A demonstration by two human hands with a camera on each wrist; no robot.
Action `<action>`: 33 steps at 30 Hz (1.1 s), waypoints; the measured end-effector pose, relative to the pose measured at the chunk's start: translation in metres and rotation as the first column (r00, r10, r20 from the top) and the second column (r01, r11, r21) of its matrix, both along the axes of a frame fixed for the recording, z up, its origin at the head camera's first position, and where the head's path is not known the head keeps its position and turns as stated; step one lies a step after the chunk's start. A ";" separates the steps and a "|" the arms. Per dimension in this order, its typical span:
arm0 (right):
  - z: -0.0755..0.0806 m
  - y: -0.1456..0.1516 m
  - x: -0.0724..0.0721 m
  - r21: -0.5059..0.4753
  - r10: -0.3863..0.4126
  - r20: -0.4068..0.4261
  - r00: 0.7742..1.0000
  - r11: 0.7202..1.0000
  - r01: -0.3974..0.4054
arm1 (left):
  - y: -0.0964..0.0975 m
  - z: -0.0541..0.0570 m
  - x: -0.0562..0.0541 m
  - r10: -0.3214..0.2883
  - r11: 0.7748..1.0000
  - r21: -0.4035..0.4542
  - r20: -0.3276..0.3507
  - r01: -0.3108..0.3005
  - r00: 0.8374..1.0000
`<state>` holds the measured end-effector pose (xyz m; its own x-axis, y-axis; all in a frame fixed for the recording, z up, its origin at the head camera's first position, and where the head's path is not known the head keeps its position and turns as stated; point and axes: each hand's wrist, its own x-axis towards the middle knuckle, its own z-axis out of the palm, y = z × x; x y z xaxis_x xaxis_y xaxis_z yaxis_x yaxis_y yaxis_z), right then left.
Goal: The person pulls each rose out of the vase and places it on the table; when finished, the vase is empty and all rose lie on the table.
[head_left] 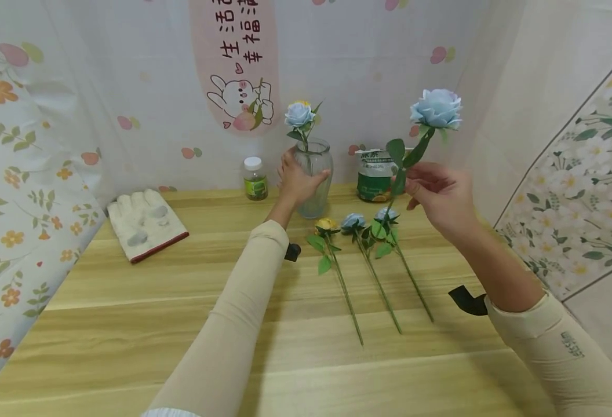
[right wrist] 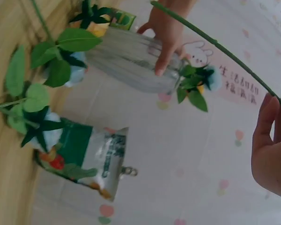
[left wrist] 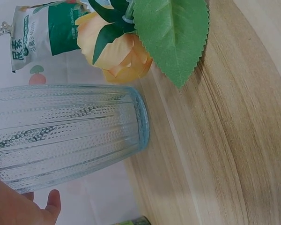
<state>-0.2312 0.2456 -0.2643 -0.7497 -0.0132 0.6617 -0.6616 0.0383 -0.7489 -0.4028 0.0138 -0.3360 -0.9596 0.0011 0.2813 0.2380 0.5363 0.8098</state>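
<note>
My left hand (head_left: 299, 184) grips the clear ribbed glass vase (head_left: 316, 204) at the back of the table, thumb across its front and fingers at the far side. A blue rose (head_left: 299, 114) stands in the vase, with some yellow petals behind it. Off to the right, my right hand (head_left: 444, 200) pinches the green stem (right wrist: 220, 46) of another blue rose (head_left: 437, 109), holding it upright in the air with the bloom above the hand. In the left wrist view the vase's thick base is near the tabletop.
A yellow rose (head_left: 327, 225) and two blue roses (head_left: 353, 221) lie in front of the vase, stems toward me. A clipped green and white bag (head_left: 372, 182) stands to the right. Left of the vase are a white-capped jar (head_left: 255, 180) and pale work gloves (head_left: 148, 225).
</note>
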 end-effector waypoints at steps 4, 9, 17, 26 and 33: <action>-0.011 0.018 0.008 0.105 -0.011 0.107 0.994 0.994 -0.001 | 0.002 0.000 0.000 -0.002 1.000 -0.013 0.008 0.003 1.000; -0.018 0.041 0.011 0.302 -0.079 0.274 0.959 0.953 -0.008 | 0.003 0.001 0.000 0.002 1.000 -0.016 0.005 -0.002 1.000; -0.041 0.084 0.003 0.487 -0.203 0.470 0.859 0.871 -0.061 | 0.003 -0.001 0.000 0.008 1.000 -0.030 0.002 -0.008 1.000; -0.067 0.131 -0.007 0.511 -0.249 0.595 0.765 0.851 -0.120 | 0.002 -0.001 0.002 0.000 1.000 -0.024 0.004 0.001 1.000; -0.079 0.148 -0.016 0.488 -0.249 0.693 0.677 0.853 -0.185 | 0.001 -0.001 0.001 0.007 1.000 -0.014 -0.002 -0.007 1.000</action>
<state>-0.2475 0.3932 -0.3434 -0.9765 -0.1273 -0.1739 0.0787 0.5406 -0.8376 -0.4016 0.0149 -0.3370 -0.9590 -0.0016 0.2835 0.2361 0.5488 0.8019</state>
